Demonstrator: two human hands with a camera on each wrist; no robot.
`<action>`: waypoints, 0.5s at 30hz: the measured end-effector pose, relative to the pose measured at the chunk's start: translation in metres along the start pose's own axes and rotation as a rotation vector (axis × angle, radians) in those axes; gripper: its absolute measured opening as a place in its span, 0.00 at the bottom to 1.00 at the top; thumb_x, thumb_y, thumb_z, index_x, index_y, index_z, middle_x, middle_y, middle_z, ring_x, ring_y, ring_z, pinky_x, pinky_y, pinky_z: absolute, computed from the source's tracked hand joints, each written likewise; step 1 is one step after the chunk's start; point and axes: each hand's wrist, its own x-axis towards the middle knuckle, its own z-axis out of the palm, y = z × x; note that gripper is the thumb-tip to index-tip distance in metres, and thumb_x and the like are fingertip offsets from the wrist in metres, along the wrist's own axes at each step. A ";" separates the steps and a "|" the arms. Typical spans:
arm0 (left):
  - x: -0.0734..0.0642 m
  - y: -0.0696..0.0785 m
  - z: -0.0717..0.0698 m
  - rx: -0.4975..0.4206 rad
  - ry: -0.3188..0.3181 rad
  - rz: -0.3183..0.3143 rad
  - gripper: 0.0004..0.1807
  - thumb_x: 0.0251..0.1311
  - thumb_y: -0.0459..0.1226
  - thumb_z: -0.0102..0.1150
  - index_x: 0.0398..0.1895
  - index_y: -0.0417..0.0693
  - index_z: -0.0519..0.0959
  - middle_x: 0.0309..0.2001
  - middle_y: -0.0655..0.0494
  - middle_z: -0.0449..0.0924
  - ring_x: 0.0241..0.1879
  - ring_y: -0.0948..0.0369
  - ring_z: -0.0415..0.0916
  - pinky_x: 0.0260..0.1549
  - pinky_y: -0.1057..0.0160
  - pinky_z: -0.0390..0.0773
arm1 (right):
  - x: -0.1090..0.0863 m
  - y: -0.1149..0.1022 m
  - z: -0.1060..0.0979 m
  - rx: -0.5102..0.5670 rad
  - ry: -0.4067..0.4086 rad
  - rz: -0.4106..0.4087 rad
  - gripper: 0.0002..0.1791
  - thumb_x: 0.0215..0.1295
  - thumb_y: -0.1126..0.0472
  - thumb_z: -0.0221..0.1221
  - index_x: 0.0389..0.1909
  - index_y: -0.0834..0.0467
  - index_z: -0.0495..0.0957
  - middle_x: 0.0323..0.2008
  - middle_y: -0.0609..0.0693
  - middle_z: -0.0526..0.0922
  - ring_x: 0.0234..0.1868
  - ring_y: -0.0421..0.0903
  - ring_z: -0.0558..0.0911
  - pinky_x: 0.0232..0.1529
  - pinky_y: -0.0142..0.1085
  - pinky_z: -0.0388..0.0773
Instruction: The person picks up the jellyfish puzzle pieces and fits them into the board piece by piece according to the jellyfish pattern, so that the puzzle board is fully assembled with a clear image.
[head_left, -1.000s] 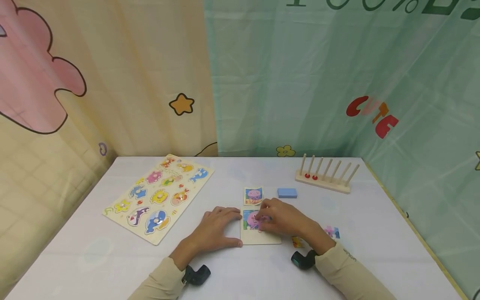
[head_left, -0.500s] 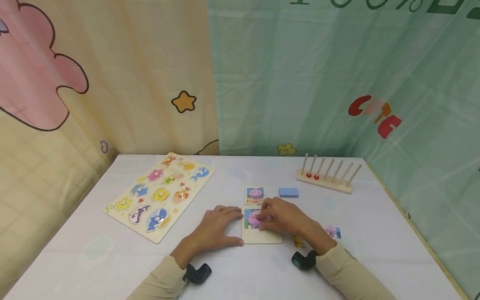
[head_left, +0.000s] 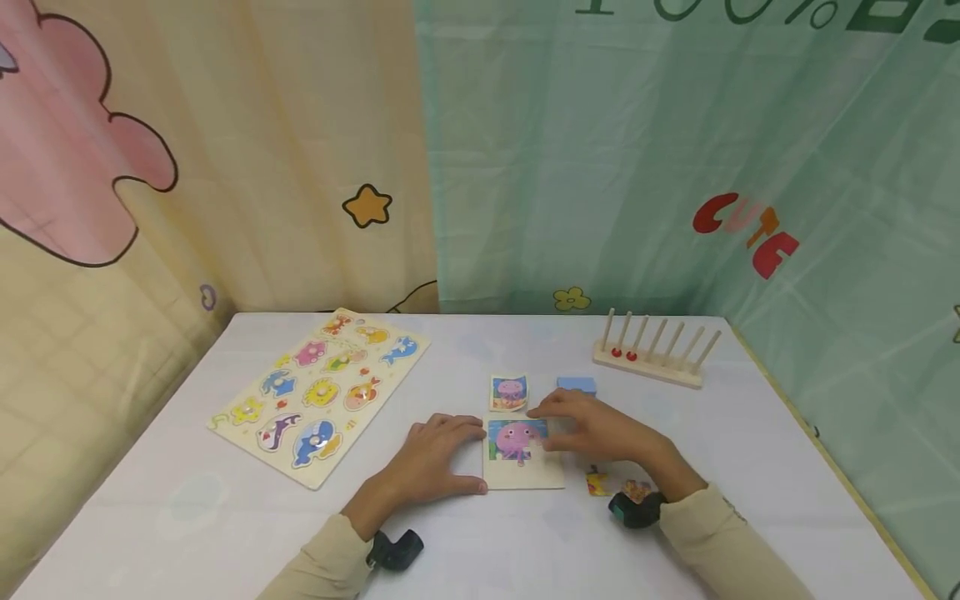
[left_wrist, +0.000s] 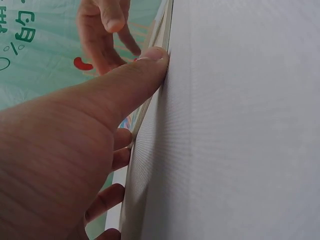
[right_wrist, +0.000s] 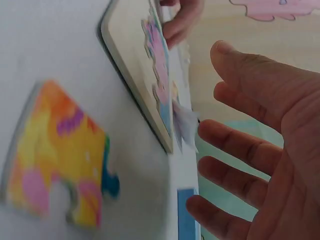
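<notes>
My left hand rests at the left side of a small wooden puzzle board. Its thumb and fingertips touch the board's edge, as the left wrist view shows with the thumb at the rim. Joined jigsaw pieces with a pink octopus fill the upper part of the board; bare wood shows below. Just right of the picture my right hand hovers, fingers spread and holding nothing in the right wrist view. A yellow-orange jigsaw piece lies loose below that hand.
Behind the board lies an octopus picture card. A blue block is partly covered by my right hand. Another loose piece sits by the right wrist. A peg stand with red beads is back right; a sea-animal board lies left.
My right hand has let go of the jigsaw piece on the board and drawn back to the right, uncovering the octopus picture. My left hand stays at the board's edge.
</notes>
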 end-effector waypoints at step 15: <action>-0.001 0.000 0.000 -0.043 -0.007 -0.007 0.40 0.53 0.63 0.70 0.67 0.55 0.75 0.70 0.58 0.69 0.66 0.54 0.63 0.54 0.48 0.64 | -0.149 0.062 -0.036 -0.170 0.205 0.221 0.17 0.55 0.55 0.75 0.44 0.50 0.84 0.46 0.42 0.77 0.49 0.48 0.77 0.51 0.44 0.73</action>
